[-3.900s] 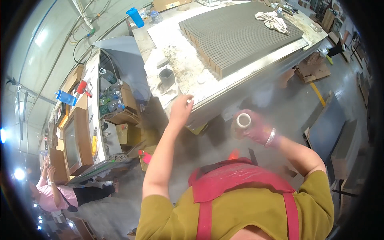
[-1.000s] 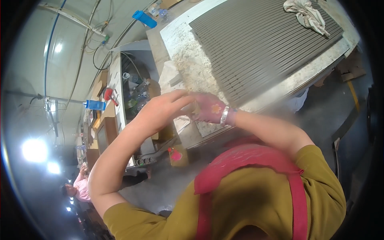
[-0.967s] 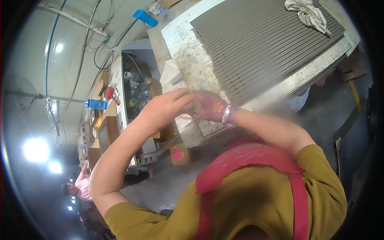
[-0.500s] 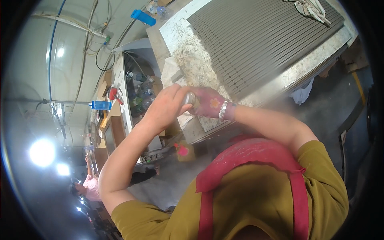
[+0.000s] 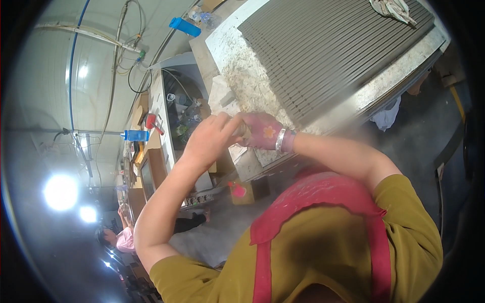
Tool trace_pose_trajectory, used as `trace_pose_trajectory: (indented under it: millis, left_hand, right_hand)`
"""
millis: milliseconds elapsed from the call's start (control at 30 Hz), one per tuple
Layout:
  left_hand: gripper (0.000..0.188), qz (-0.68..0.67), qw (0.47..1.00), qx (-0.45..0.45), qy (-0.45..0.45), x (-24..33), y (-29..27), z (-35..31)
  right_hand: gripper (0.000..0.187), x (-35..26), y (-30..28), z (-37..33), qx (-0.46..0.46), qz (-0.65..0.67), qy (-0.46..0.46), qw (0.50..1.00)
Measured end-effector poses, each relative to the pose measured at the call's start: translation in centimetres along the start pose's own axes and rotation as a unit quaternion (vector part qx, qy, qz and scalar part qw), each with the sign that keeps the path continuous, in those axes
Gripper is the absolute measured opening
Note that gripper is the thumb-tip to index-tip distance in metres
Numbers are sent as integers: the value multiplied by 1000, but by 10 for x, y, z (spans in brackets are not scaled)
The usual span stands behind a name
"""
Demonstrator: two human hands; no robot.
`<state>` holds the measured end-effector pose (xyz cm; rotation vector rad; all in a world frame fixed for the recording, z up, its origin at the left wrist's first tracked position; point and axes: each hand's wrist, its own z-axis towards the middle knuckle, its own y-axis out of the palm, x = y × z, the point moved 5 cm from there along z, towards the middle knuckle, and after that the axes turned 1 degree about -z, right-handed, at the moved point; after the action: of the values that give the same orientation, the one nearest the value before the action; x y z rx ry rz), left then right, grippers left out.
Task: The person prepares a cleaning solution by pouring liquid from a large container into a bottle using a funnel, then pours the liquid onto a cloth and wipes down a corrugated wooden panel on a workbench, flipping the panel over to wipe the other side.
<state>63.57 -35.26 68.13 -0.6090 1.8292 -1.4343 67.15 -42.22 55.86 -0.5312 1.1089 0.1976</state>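
Note:
My bare left hand (image 5: pixel 209 141) and my right hand (image 5: pixel 263 131), in a purple glove with a yellow flower, meet above the near left corner of the worktable. Between them is a small round container (image 5: pixel 244 132) with a ringed end, mostly covered by fingers; its exact kind is hard to make out. The left fingers curl over its end, while the right hand wraps its other side. A silver bracelet (image 5: pixel 280 140) circles my right wrist. Just beyond the hands, a small grey block (image 5: pixel 226 98) lies on whitish paper.
A ridged grey panel (image 5: pixel 328 55) covers much of the dusty worktable (image 5: pixel 252 76), with a crumpled cloth (image 5: pixel 394 10) on it. To the left are a bin of bottles (image 5: pixel 184 118), a red-headed tool (image 5: pixel 151 122) and blue bottles (image 5: pixel 185 27). A person in pink (image 5: pixel 125 240) is farther off.
The left fingers have closed further over the container's end, which shows less than before. The view has shifted slightly, so the background at left sits farther right.

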Motion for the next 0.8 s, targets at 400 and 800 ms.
trace_pose_trajectory:
  millis: [400, 800]
  left_hand:
    - [38, 53, 997, 18, 53, -4, 11, 8]
    - [49, 18, 987, 45, 152, 3, -10, 9]
  right_hand:
    - [44, -1, 0, 0, 24, 18, -27, 999]
    - [41, -2, -3, -1, -24, 1, 15, 1000]
